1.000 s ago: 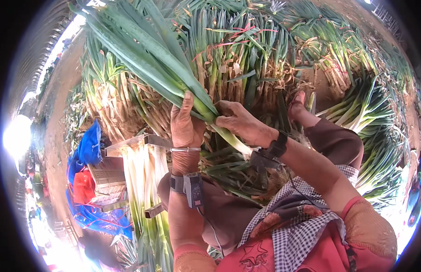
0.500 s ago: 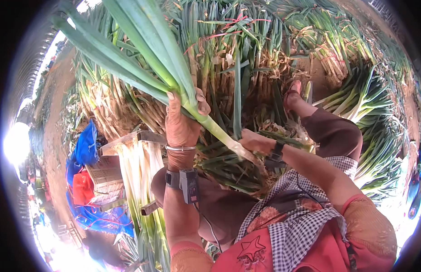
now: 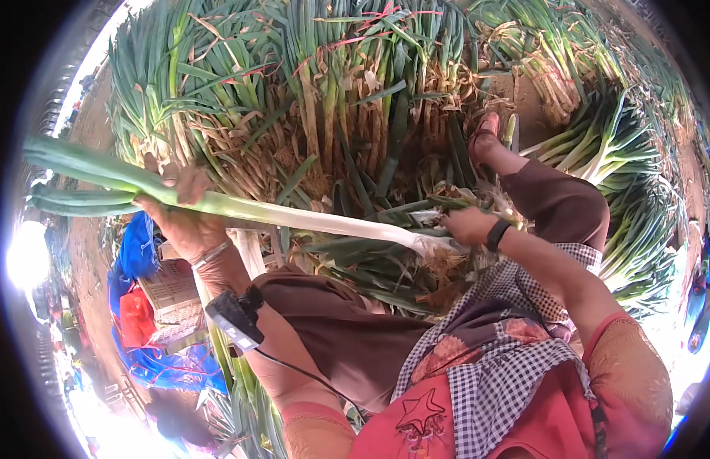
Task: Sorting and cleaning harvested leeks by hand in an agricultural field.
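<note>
A long green onion [image 3: 324, 220] lies across the view, its green leaves at the far left and its white stalk running right to a tuft of roots. My left hand [image 3: 188, 214] is closed round it where leaves and stalk meet. Just above and right of the roots is my right hand [image 3: 468, 226], its fingers curled together; what they hold, if anything, is hidden. Stripped leaves [image 3: 362, 264] lie loosely heaped under the stalk.
Bundles of unpeeled onions [image 3: 378, 107] stand ahead, some tied with red string. Peeled ones [image 3: 611, 153] lie at the right. On the left are a crate [image 3: 175, 294], a blue bag [image 3: 138, 249] and white stalks [image 3: 249, 252]. My foot [image 3: 485, 136] rests among the bundles.
My left hand has moved left and lower, swinging the onion from a steep slant to nearly level. A long leaf strip no longer hangs by the stalk. My right hand has shifted right.
</note>
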`<action>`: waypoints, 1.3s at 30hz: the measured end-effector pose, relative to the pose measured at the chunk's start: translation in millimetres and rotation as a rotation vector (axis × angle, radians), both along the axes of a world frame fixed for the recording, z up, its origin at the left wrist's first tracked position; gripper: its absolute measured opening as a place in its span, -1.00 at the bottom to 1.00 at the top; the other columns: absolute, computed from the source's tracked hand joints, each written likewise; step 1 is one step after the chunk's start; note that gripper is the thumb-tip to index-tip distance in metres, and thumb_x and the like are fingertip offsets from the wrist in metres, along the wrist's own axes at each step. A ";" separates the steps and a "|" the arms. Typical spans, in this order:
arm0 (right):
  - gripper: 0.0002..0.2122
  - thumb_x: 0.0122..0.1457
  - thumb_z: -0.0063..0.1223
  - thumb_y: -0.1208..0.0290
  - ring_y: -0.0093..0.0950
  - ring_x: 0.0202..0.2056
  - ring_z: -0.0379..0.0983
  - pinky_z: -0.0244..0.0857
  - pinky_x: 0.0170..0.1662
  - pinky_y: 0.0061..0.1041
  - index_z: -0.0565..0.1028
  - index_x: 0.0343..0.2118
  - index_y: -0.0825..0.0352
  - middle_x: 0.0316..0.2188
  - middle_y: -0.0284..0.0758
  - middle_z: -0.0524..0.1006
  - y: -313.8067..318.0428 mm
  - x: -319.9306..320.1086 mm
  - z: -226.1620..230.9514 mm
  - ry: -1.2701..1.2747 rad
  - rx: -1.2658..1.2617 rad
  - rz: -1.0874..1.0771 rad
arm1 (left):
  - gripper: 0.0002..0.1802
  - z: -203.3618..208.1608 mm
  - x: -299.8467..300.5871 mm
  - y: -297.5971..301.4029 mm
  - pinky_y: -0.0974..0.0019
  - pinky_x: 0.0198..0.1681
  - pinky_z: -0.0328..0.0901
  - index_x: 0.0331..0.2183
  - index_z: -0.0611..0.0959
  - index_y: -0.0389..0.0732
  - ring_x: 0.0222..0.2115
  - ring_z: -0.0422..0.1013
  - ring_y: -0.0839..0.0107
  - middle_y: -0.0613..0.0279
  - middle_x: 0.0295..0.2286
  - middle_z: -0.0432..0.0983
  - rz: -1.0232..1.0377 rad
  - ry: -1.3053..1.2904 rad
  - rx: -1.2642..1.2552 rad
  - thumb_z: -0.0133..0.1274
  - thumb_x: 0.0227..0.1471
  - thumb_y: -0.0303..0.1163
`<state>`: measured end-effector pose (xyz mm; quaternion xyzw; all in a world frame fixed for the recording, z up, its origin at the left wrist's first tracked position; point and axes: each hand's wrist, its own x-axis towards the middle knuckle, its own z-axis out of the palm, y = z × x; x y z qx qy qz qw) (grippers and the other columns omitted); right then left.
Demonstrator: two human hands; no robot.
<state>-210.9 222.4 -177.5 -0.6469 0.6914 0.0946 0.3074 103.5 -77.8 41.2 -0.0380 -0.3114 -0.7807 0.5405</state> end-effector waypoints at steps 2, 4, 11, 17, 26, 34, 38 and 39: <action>-0.73 0.17 0.01 0.34 -0.12 -0.27 0.53 0.41 -0.19 -0.24 0.47 -0.20 0.48 -0.30 -0.10 0.56 -49.0 21.4 61.6 -0.253 -0.093 -0.056 | -0.28 -7.8 17.6 -1.9 0.49 -0.45 0.18 0.10 0.34 -0.26 -0.51 0.18 0.54 0.23 -0.38 0.35 0.002 -0.003 0.007 0.24 0.01 -0.14; -0.67 0.26 0.00 0.22 -0.36 -0.36 0.55 0.42 -0.33 -0.36 0.44 -0.12 0.43 -0.36 -0.21 0.58 -64.1 34.7 82.7 -0.948 -0.697 -0.072 | -0.29 -11.3 14.8 -2.6 0.47 -0.38 0.19 0.05 0.33 -0.27 -0.45 0.20 0.51 0.23 -0.40 0.32 0.010 -0.007 0.024 0.29 -0.05 -0.20; -0.65 0.30 -0.01 0.16 -0.81 -0.56 0.34 0.22 -0.58 -0.73 0.41 -0.05 0.35 -0.35 -0.45 0.56 -37.9 70.5 118.5 -1.563 0.097 -0.356 | -0.46 -32.7 29.5 -25.8 0.30 -0.20 0.36 -0.03 0.38 -0.38 -0.35 0.33 0.35 0.11 -0.35 0.37 0.289 -0.074 0.212 0.17 0.06 -0.29; -0.62 0.35 -0.16 0.10 -0.40 -0.49 0.36 0.28 -0.39 -0.44 0.40 -0.20 0.42 -0.51 -0.27 0.43 -73.6 129.1 153.7 -1.408 -0.479 -0.082 | -0.68 -33.2 4.0 -18.2 0.45 -0.52 0.12 -0.14 0.39 -0.39 -0.54 0.11 0.52 0.26 -0.50 0.16 -0.074 -0.047 0.327 -0.12 0.27 -0.29; -0.85 0.24 -0.02 0.36 -0.25 -0.49 0.37 0.20 -0.45 -0.30 0.44 -0.33 0.35 -0.45 -0.22 0.37 7.8 88.3 149.4 -0.933 -0.604 0.055 | -0.73 -50.8 24.7 -49.7 0.46 -0.63 0.10 -0.29 0.37 -0.26 -0.61 0.12 0.52 0.32 -0.56 0.20 0.269 -0.411 0.535 -0.10 0.27 -0.22; -0.81 0.11 0.08 0.39 -0.36 -0.24 0.38 0.21 -0.21 -0.29 0.48 -0.23 0.31 -0.27 -0.33 0.43 113.3 13.5 144.7 -0.539 0.007 -0.116 | -0.75 -54.8 83.7 -62.0 0.42 -0.64 0.18 -0.26 0.35 -0.10 -0.62 0.24 0.47 0.26 -0.57 0.32 0.956 -0.652 0.451 0.04 0.19 -0.21; -0.68 0.10 0.09 0.41 -0.21 -0.02 0.32 0.18 0.03 -0.24 0.42 -0.07 0.36 -0.10 -0.20 0.42 59.4 13.2 150.3 -0.104 -0.488 0.071 | -0.63 -51.6 41.8 -38.5 0.39 -0.68 0.24 -0.06 0.36 -0.06 -0.65 0.30 0.46 0.24 -0.57 0.37 1.121 -0.719 0.466 0.10 0.15 -0.24; -0.64 0.10 0.09 0.42 -0.18 0.04 0.28 0.15 0.11 -0.23 0.39 -0.03 0.37 -0.04 -0.16 0.40 39.7 21.1 152.3 -0.233 -0.648 -0.008 | -0.60 -54.1 33.5 -38.1 0.39 -0.69 0.24 -0.04 0.36 -0.06 -0.67 0.29 0.46 0.24 -0.57 0.38 1.139 -0.723 0.455 0.10 0.15 -0.25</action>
